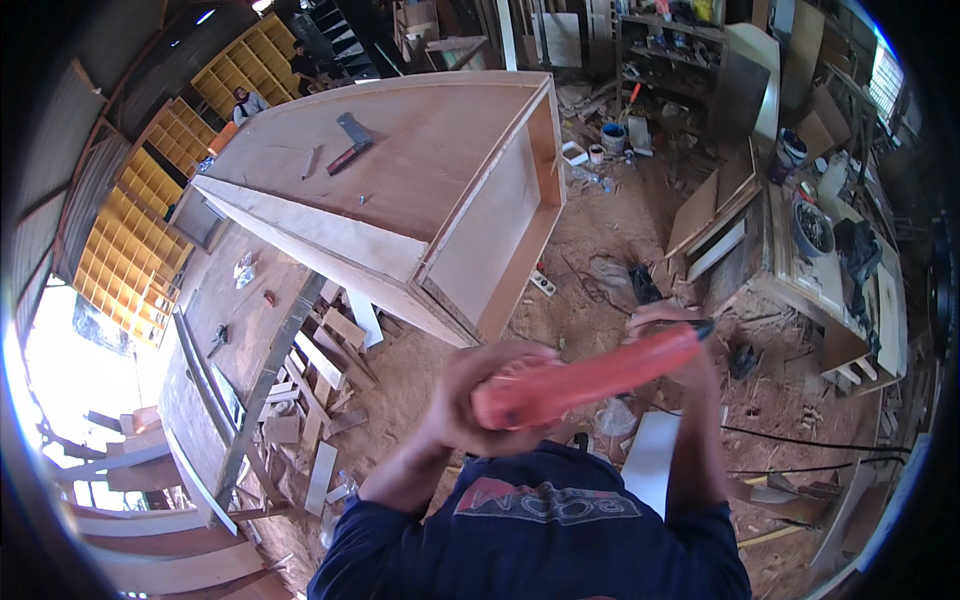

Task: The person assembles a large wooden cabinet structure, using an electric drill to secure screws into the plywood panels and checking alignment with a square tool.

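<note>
- Head view: left hand [462,392] wraps one end of a red tool [595,378]; right hand [692,368] is at its dark end, blurred, so cannot tell how closed.
- Red tool is in front of the chest, in the air, apart from the wooden cabinet [380,120].
- Judged risks: loose right-end support could let it tip; black cords [800,440] could trip a foot.

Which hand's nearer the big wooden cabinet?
Left. In view, the left hand sits just below the near corner of the wooden cabinet; the right hand is farther right, clear of it.
</note>
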The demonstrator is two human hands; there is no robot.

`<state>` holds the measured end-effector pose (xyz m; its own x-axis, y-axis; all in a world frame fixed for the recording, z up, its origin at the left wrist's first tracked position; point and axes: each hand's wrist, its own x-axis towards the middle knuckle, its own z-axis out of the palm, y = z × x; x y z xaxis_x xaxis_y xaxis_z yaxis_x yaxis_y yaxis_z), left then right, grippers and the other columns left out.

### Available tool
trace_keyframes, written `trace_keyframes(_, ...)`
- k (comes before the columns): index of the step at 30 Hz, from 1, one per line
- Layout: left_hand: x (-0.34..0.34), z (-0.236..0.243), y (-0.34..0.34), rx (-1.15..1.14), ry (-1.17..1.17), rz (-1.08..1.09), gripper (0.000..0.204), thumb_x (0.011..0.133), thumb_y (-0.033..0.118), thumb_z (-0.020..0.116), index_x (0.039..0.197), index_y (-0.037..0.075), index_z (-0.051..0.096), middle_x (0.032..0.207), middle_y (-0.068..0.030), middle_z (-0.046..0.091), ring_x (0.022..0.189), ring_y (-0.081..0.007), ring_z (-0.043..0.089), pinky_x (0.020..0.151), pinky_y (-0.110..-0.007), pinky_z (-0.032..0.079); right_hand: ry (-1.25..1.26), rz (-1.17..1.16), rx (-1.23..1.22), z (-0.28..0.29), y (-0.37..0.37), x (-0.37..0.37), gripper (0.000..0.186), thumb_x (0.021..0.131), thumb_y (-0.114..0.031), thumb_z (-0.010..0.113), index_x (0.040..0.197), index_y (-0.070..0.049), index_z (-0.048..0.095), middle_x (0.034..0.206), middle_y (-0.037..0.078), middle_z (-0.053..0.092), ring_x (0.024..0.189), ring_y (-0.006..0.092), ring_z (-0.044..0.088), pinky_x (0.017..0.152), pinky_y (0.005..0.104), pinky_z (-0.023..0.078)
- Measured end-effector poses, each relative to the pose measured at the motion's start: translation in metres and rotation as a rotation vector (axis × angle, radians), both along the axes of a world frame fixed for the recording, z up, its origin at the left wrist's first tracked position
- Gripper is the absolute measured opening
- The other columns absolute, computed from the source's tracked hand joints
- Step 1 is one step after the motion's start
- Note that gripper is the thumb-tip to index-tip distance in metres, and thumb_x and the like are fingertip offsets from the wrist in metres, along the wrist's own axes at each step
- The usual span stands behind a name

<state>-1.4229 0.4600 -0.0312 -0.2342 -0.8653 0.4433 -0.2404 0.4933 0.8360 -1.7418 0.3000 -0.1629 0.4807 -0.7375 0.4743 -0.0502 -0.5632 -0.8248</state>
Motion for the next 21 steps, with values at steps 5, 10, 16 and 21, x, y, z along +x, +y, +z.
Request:
trace_keyframes(5,0.038,-0.005,0.064,-0.272,0.323,0.199,0.096,0.069,0.023,0.101,0.15,-0.004,0.055,0.14,-0.0221,0.069,0.123,-0.0342,0.073,0.102,-0.046,0.062,0.329,-0.081,0.439,-0.162,-0.05,0.043,0.033,0.099,-0.033,0.079,0.106,-0.001,0.078,0.097,0.02,0.077,0.092,0.0358,0.076,0.081,0.0438,0.057)
trace_keyframes(10,0.089,-0.002,0.125,-0.367,0.525,0.446,0.092,0.083,0.034,0.09,0.155,-0.005,0.048,0.128,-0.0215,0.067,0.111,-0.0373,0.071,0.1,-0.05,0.061,0.448,-0.463,0.43,-0.241,-0.025,-0.014,0.044,0.105,-0.042,0.07,0.104,0.001,0.079,0.094,0.026,0.076,0.094,0.0455,0.075,0.082,0.0507,0.057)
trace_keyframes(16,0.117,-0.029,0.15,-0.307,0.625,0.44,0.092,0.08,0.03,0.09,0.154,-0.005,0.049,0.131,-0.0228,0.067,0.115,-0.0383,0.07,0.101,-0.051,0.06,0.542,-0.078,1.243,-0.2,0.063,-0.114,0.063,0.109,-0.047,0.066,0.071,0.004,0.068,0.076,0.022,0.078,0.073,0.0358,0.081,0.069,0.0482,0.063)
trace_keyframes(21,0.122,-0.044,0.126,-0.182,0.67,0.244,0.093,0.078,0.027,0.09,0.154,-0.005,0.049,0.133,-0.0238,0.067,0.118,-0.0392,0.07,0.101,-0.051,0.06,0.701,0.294,1.479,-0.188,0.099,-0.114,0.056,0.11,-0.039,0.069,0.08,0.009,0.068,0.082,0.028,0.078,0.074,0.0394,0.081,0.07,0.0487,0.067)
